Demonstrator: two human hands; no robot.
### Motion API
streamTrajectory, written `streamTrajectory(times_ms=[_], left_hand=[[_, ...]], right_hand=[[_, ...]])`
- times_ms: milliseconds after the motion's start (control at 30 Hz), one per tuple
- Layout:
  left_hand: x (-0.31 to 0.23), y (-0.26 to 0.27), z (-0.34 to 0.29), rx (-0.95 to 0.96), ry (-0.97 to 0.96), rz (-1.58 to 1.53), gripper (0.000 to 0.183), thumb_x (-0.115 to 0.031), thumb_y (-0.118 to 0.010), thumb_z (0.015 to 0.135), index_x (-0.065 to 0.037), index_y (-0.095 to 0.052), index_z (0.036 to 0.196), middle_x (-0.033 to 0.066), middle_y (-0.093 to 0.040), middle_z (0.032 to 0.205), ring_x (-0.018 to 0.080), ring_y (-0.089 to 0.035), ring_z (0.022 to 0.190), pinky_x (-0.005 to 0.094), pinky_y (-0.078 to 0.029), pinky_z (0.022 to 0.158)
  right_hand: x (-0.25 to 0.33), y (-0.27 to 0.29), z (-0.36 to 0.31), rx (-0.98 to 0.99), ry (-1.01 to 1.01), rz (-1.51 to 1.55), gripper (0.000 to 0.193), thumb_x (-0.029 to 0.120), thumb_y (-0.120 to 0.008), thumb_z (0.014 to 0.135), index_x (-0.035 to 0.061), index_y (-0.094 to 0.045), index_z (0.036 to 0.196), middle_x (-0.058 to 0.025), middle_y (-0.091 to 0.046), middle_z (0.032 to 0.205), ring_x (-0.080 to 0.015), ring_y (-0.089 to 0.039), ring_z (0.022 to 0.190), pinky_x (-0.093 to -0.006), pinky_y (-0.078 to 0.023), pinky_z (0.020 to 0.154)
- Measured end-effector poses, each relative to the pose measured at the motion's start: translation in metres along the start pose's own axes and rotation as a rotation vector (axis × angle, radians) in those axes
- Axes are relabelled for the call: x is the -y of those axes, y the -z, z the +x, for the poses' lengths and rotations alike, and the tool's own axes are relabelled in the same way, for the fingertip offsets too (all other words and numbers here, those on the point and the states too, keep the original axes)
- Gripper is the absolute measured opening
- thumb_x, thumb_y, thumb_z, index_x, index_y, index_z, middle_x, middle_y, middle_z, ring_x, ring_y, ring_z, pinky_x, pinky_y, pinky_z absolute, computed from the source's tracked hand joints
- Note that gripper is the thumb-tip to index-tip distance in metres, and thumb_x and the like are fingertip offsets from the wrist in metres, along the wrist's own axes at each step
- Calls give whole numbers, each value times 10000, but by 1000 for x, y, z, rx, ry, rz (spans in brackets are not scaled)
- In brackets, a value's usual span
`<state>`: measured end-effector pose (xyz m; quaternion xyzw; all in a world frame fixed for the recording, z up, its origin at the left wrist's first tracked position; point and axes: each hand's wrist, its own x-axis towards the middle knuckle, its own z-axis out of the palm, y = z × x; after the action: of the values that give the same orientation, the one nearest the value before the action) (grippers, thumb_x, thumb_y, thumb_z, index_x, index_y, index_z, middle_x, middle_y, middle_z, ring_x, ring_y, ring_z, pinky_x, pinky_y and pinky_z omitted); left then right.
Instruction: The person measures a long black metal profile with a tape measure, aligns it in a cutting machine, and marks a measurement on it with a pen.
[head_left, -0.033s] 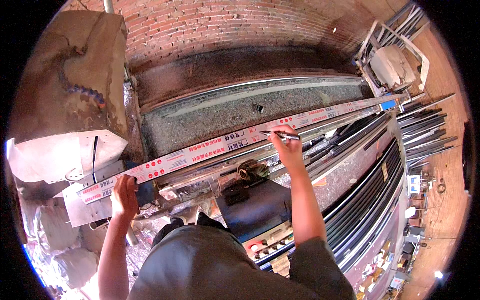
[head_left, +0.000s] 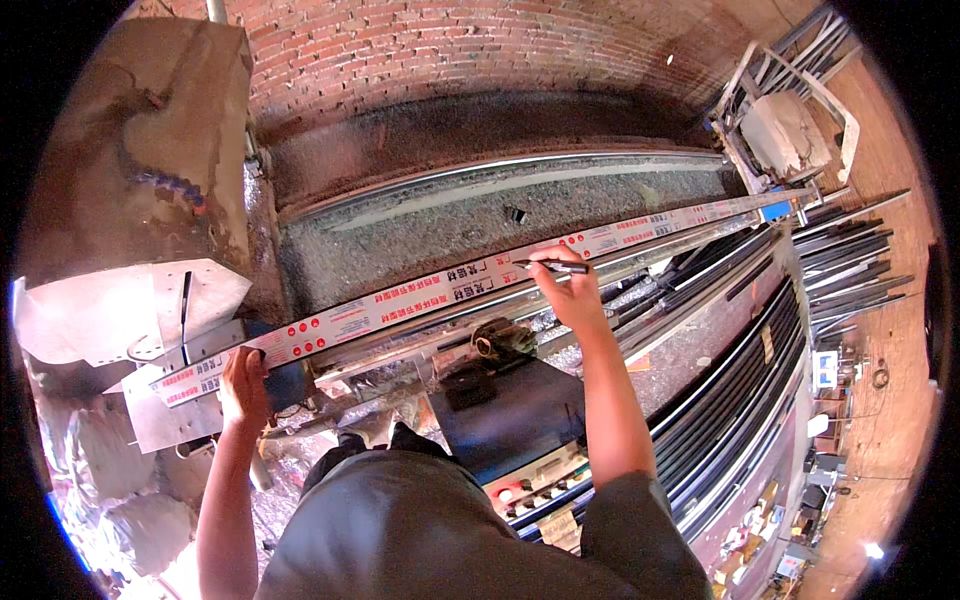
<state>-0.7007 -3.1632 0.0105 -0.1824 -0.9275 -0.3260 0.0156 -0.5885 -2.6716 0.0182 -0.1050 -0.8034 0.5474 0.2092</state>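
A long, straight metal profile (head_left: 345, 322) in printed white-and-red film lies across the machine, running from lower left to upper right. My left hand (head_left: 245, 388) is closed on its near edge, close to the left end; a small dark thing shows by the fingertips, too unclear to name. In my right hand (head_left: 570, 292), a dark marker pen (head_left: 562, 266) is pinched, its tip pointing left over the profile's printed film near the middle. Whether the tip touches the film I cannot tell.
On the left a large brown machine housing (head_left: 150, 130) overhangs a white metal plate (head_left: 215, 290). Behind the profile runs a debris-covered bed (head_left: 400, 235) before a brick wall (head_left: 400, 60). Dark profiles (head_left: 735, 385) are stacked at right; a dark panel (head_left: 510, 415) sits before my body.
My right hand and the marker pen have shifted very slightly left along the profile. My left hand and the profile's left end also appear slightly further left and up.
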Motion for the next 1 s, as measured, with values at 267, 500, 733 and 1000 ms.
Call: streamTrajectory(times_ms=[267,500,733,1000], left_hand=[[10,-18,-3,-119,-127,130,259,-163,-429,993,-10,-540,816,179,-546,737,387,-541,703,461,-428,665],[6,-22,-1,-148,-133,126,265,-167,-431,996,-15,-539,808,173,-553,739,384,-543,702,459,-430,667],[3,-23,-1,-157,-122,147,253,-152,-440,991,-12,-527,800,173,-547,736,380,-537,698,454,-427,660],[3,-22,-2,-139,-106,152,258,-160,-440,996,-7,-528,808,175,-539,739,368,-534,694,442,-426,652]], right_hand=[[-8,0,11,147,55,-130,88,84,-686,866,45,-664,941,-7,-634,773,-39,-522,623,-219,-426,530],[-6,6,11,172,150,-137,95,91,-667,879,37,-651,955,8,-620,766,-46,-532,668,-221,-439,579],[-18,14,2,113,-67,-27,90,88,-664,887,31,-664,956,19,-595,755,-30,-509,667,-217,-421,573],[-15,16,10,62,38,-150,81,67,-650,888,34,-666,961,3,-619,753,-39,-509,639,-222,-430,570]])
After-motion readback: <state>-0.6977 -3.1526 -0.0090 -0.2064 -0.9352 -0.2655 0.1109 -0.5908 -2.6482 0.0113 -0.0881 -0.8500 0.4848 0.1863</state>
